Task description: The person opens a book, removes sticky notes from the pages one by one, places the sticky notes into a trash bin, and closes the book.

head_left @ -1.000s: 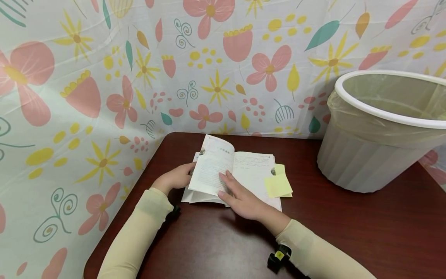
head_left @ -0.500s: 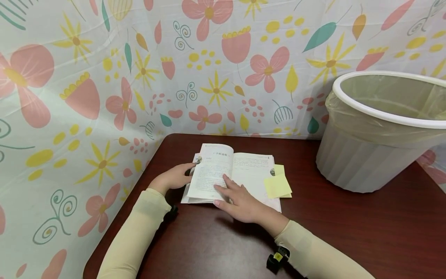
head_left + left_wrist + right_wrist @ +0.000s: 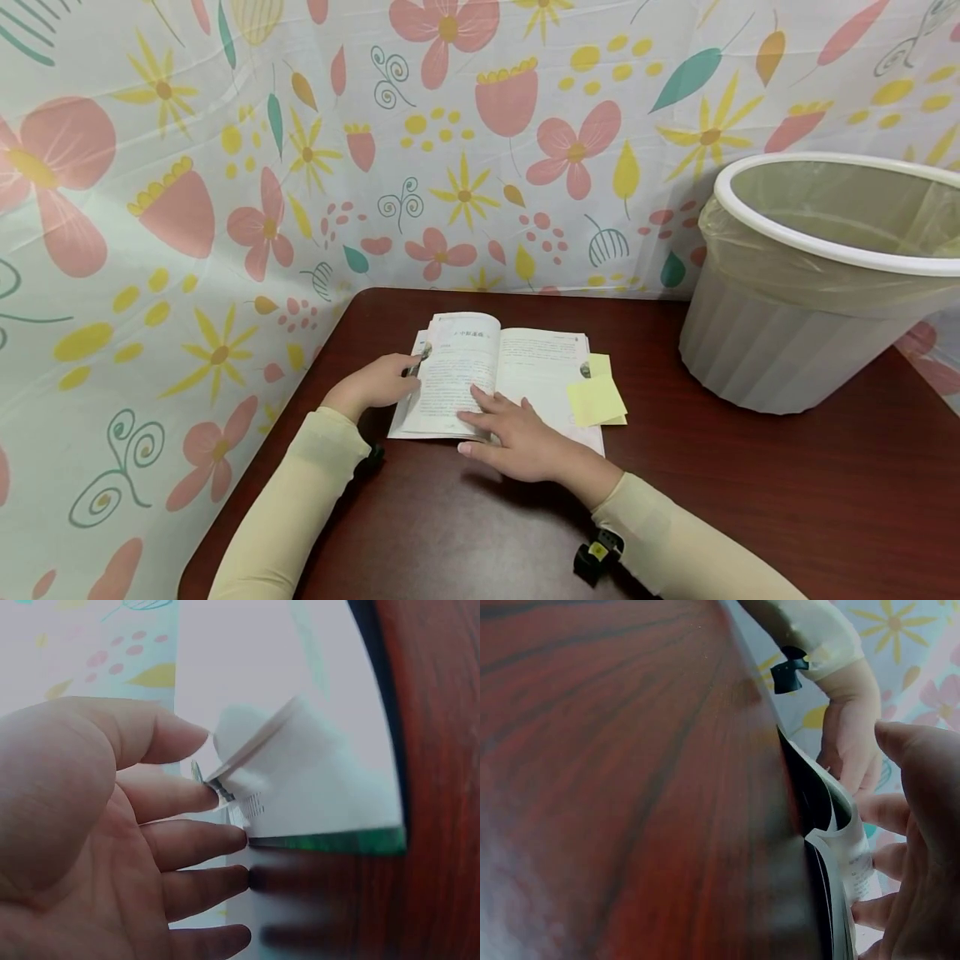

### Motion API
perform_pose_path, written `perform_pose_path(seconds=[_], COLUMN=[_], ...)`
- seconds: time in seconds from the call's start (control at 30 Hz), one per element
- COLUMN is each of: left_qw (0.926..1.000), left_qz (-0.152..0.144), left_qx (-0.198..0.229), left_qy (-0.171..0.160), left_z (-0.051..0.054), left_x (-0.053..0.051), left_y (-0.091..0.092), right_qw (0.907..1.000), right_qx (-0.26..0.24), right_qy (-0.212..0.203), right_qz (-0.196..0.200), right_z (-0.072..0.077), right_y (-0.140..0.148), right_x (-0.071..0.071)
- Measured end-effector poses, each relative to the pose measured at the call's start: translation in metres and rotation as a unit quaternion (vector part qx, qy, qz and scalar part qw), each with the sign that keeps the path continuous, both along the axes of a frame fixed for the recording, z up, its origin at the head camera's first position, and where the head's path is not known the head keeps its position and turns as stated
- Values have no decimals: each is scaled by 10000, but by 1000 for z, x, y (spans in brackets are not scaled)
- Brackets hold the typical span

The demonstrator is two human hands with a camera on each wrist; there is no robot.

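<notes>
While the relaxed left hand (image 3: 373, 387) touches the left edge of an open book (image 3: 453, 379) on the bench (image 3: 742, 500), the right hand (image 3: 523, 442) lies spread across its near middle, neither gripping; yellow sticky notes (image 3: 595, 402) overhang its right edge, left of a bin (image 3: 802, 337).

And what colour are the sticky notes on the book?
The sticky notes are pale yellow, clearest in the head view.

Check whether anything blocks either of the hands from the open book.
Nothing visible blocks the open book. The left hand is at its left edge; the right hand has its fingers over the left page. Yellow sticky notes at the right edge and the bin farther right stand clear.
</notes>
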State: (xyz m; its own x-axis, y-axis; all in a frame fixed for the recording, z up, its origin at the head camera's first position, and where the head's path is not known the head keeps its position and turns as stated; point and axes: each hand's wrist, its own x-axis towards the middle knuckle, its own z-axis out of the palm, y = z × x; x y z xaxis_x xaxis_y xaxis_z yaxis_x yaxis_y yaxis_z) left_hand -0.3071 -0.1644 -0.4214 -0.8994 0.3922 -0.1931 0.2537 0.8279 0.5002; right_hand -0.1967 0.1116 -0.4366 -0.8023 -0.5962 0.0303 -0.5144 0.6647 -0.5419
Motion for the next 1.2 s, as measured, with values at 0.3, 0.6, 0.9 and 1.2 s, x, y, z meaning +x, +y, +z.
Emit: perform_pose_path(seconds=[0.3,0.6,0.9,1.2], left_qw=[9993,9972,9874,9719], left_qz=[146,-410,-930,-1087], left_qx=[-241,-272,824,1838], left_qy=[252,555,982,995], left_z=[6,9,7,8], left_x=[11,18,22,27], left_y=[16,29,41,54], right_qw=[9999,9978,9955,9946], right_qx=[-29,-527,-737,-783], right_qy=[-82,-267,-409,-425], right_qz=[148,298,433,525], right_z=[3,5,8,6], right_y=[2,10,16,22], right_x=[-1,-5,-7,-12])
